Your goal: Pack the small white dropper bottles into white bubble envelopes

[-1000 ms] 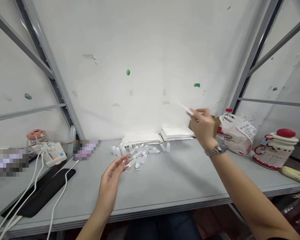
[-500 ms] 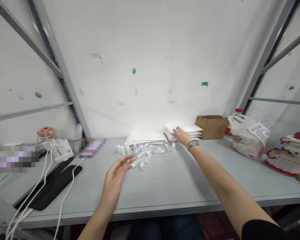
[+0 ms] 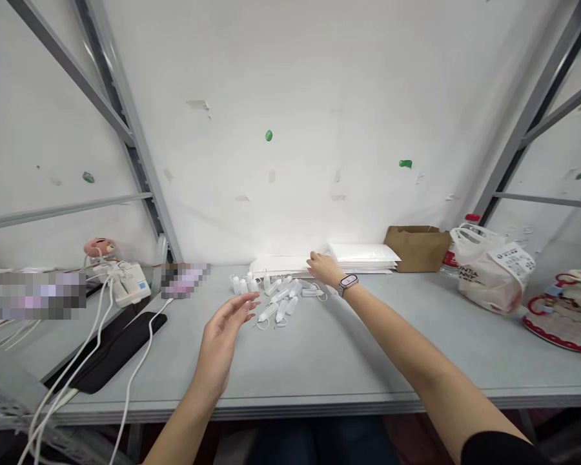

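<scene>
Toward the back of the flat grey table (image 3: 314,361), small translucent white plastic tags (image 3: 281,297) with thin loops lie just beside the left hand's (image 3: 217,329) loosely parted fingertips. The right hand (image 3: 325,268) reaches past them to a flat white stack (image 3: 281,263); its grip cannot be told.

single head-worn view, looking forward and down
from above the near edge of the grey table (image 3: 329,358), it faces the white wall (image 3: 329,90) almost squarely, close to the left hand (image 3: 220,332) and right hand (image 3: 325,268), wide enough for metal posts (image 3: 126,116) on both sides.
</scene>
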